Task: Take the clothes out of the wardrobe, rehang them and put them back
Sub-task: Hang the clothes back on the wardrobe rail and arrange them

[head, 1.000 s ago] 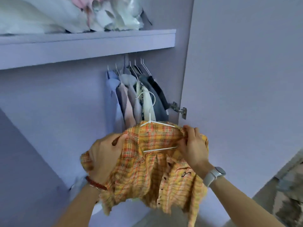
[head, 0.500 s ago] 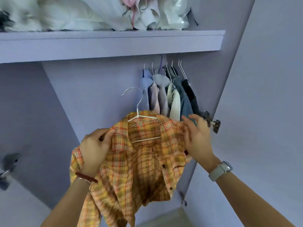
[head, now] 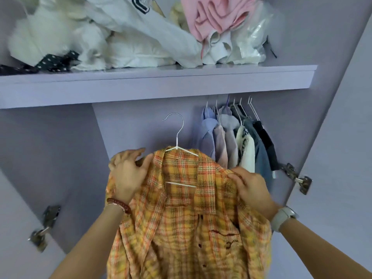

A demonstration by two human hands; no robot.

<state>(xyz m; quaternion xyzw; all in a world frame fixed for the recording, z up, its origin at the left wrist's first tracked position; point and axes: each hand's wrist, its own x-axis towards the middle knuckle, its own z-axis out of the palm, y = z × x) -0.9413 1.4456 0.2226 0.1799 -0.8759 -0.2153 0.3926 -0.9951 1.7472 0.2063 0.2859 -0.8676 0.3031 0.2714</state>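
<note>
An orange and yellow plaid shirt (head: 187, 228) hangs on a white wire hanger (head: 177, 146) that I hold up in front of the open lilac wardrobe. My left hand (head: 128, 174) grips the shirt's left shoulder, thumb against the collar. My right hand (head: 251, 190) pinches the fabric at the right shoulder. The hanger's hook points up, free of the rail. Several shirts on white hangers (head: 235, 141) hang bunched at the right end under the shelf.
The lilac shelf (head: 161, 85) above carries a heap of white, pink and dotted clothes (head: 128, 35). Open doors stand on both sides, with metal hinges at the left (head: 45, 226) and right (head: 298, 178). Left of the hung shirts the back wall shows bare.
The shirt on its hanger has risen and come closer to the shelf. My head has tilted up, so the heap on the shelf shows more. Both hands stay at the shoulders.
</note>
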